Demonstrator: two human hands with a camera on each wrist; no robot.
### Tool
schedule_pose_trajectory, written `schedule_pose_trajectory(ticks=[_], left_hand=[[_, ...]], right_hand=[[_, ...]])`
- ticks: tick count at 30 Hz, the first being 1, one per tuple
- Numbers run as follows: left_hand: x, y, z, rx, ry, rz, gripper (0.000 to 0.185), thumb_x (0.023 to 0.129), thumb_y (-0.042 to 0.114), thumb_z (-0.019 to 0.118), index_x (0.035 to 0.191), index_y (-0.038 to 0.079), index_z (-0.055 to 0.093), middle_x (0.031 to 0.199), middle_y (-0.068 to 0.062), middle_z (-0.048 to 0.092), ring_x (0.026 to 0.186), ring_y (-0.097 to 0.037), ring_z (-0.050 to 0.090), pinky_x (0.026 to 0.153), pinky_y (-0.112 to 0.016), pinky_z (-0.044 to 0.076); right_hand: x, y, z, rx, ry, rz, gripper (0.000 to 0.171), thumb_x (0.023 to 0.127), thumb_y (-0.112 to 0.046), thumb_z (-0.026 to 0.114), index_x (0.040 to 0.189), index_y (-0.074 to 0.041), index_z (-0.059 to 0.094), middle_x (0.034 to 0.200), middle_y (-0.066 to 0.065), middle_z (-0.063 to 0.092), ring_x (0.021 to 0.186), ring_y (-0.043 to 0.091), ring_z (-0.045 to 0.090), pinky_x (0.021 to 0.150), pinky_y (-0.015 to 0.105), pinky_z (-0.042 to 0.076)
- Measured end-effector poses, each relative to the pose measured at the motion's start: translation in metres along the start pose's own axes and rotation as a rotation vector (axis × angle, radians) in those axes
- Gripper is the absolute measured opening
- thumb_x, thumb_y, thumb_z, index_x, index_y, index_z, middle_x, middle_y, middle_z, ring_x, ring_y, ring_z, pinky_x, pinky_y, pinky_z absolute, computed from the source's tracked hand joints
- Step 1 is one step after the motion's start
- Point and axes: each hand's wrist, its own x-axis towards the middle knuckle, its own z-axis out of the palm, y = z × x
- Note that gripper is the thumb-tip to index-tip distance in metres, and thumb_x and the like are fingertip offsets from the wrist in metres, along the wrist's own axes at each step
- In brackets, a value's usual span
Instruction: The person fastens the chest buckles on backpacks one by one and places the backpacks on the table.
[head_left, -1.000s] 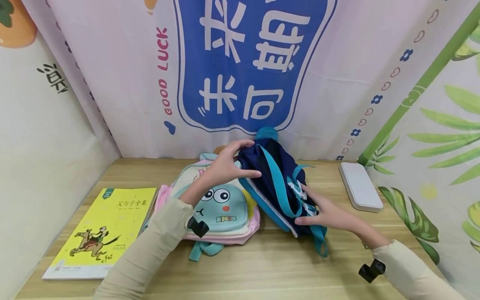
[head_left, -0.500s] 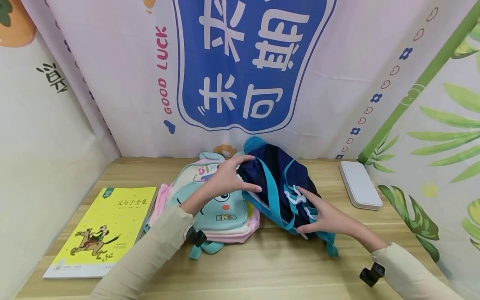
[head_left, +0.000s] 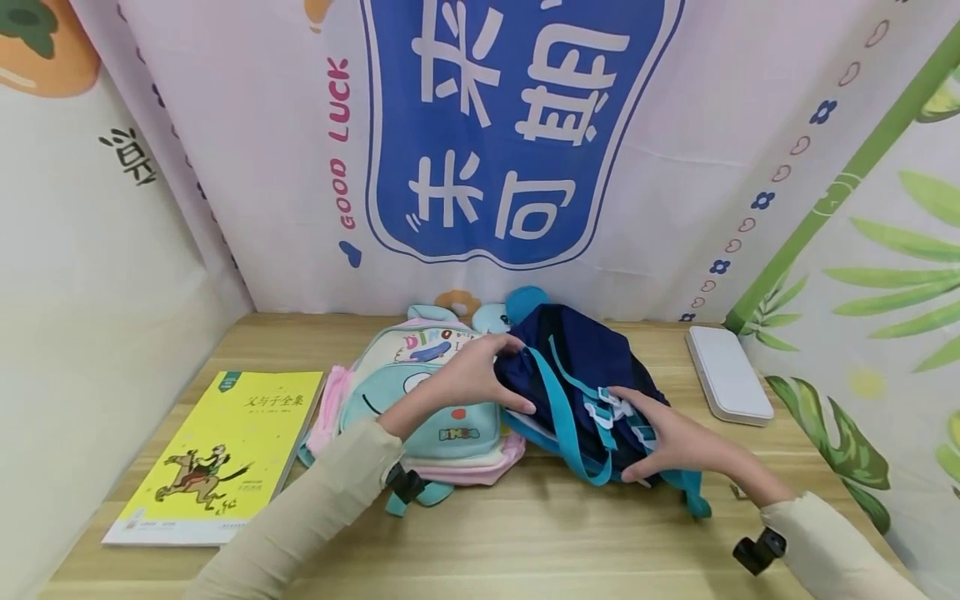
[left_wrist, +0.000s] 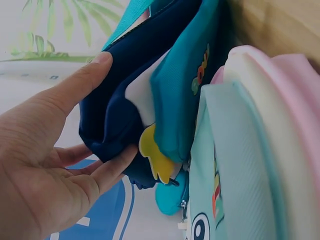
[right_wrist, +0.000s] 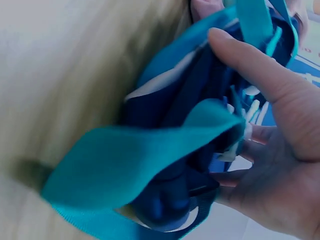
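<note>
A navy backpack (head_left: 581, 367) with teal straps lies tilted on the wooden table (head_left: 525, 542), its left edge overlapping a pastel backpack (head_left: 438, 408) with a mint cartoon face. My left hand (head_left: 498, 375) grips the navy backpack's upper left edge, thumb on one side and fingers on the other. In the left wrist view the left hand (left_wrist: 100, 107) pinches a fold of the navy backpack (left_wrist: 145, 55) beside the pastel backpack (left_wrist: 240, 150). My right hand (head_left: 641, 433) holds its lower right side among the straps. The right wrist view shows the right hand (right_wrist: 235, 105) curled round navy fabric (right_wrist: 170, 100) and a teal strap (right_wrist: 140, 145).
A yellow book (head_left: 217, 458) lies flat at the table's left. A white flat box (head_left: 729, 375) sits at the back right by the wall. Printed cloth walls close in the back and both sides. Bare wood runs along the front edge.
The navy backpack has come down from a more upright tilt and shifted a little right, lying flatter. Both hands kept their hold and moved with it.
</note>
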Motion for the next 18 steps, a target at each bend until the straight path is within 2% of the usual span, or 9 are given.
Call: schedule_pose_trajectory(ticks=[11,18], left_hand=[[0.002,0.003,0.028,-0.055,-0.011,0.008,0.082,0.070,0.039,0.094,0.135,0.007,0.055,0.137,-0.011,0.062,0.130,-0.027,0.057,0.112,-0.042,0.047],[0.005,0.002,0.042,-0.032,-0.037,-0.014,0.082,0.069,0.041,0.094,0.134,0.010,0.055,0.137,-0.011,0.062,0.130,-0.026,0.057,0.112,-0.042,0.047]], right_hand=[[-0.004,0.009,-0.015,-0.046,-0.061,0.028,0.126,0.066,-0.042,0.096,0.156,0.007,0.022,0.158,0.032,0.032,0.142,0.053,0.035,0.108,0.071,0.036],[-0.010,0.016,-0.018,-0.043,-0.047,0.033,0.123,0.065,-0.040,0.096,0.155,0.006,0.026,0.158,0.032,0.031,0.142,0.057,0.031,0.107,0.073,0.035]])
